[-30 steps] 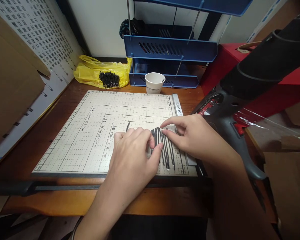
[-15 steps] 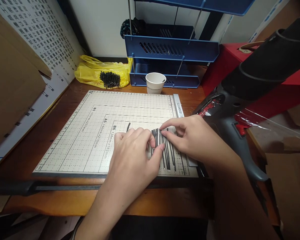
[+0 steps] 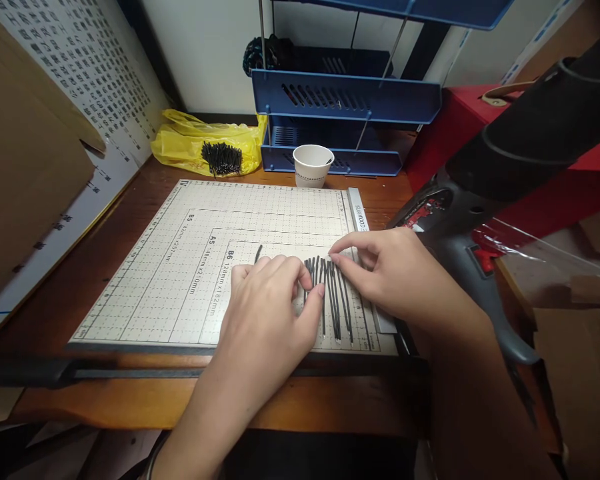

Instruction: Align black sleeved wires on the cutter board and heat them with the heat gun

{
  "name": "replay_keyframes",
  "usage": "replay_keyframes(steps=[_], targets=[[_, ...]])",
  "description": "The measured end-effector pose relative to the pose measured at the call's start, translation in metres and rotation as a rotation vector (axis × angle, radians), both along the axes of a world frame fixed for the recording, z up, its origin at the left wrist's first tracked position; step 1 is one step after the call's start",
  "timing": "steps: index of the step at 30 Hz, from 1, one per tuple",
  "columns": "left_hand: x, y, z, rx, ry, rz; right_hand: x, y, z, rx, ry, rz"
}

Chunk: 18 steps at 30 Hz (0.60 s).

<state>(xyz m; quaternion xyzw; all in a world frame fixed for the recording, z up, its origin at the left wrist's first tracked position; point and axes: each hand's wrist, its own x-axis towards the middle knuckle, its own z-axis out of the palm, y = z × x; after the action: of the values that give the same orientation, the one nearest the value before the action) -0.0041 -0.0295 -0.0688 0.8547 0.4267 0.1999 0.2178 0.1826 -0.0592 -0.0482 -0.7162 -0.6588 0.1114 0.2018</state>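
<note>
Several thin black wires (image 3: 336,303) lie side by side near the right edge of a gridded paper trimmer board (image 3: 145,267), their bright tips toward me. My left hand (image 3: 273,303) is curled over the board, thumb and index finger at the left side of the row. Past its outer fingers pokes a short black end (image 3: 259,253); the rest of that piece is hidden under the hand. At the far ends of the wires, thumb and index finger of my right hand (image 3: 380,267) are pinched together on a wire end.
Behind the board stand a white paper cup (image 3: 312,170) and a blue tiered tray rack (image 3: 345,97). A heap of short black pieces (image 3: 221,159) rests on a yellow plastic bag (image 3: 175,143). At right leans a grey-black handheld device (image 3: 480,220); the trimmer's handle (image 3: 25,373) is front left.
My right hand's pinch has shifted slightly right along the wires' far ends, and the wires there sit closer together. My left hand stays nearly in place. The view has shifted a little.
</note>
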Motion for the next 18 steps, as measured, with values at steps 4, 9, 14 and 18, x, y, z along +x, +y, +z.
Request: replay_keyframes(steps=[4, 9, 14, 18], targets=[[0.0006, 0.0004, -0.0002, 0.004, 0.004, -0.002, 0.0033, -0.0016, 0.0005, -0.016, 0.002, -0.014], [0.0009, 0.0008, -0.001, 0.037, 0.035, -0.016, 0.0042, -0.0015, 0.0009, -0.032, 0.002, -0.028], [0.0019, 0.0007, -0.0016, 0.037, 0.038, -0.01, 0.0027, -0.0007, 0.001, -0.024, 0.014, -0.017], [0.0019, 0.0005, -0.0018, 0.038, 0.032, -0.009, 0.0012, -0.0008, 0.0, -0.02, 0.038, 0.019]])
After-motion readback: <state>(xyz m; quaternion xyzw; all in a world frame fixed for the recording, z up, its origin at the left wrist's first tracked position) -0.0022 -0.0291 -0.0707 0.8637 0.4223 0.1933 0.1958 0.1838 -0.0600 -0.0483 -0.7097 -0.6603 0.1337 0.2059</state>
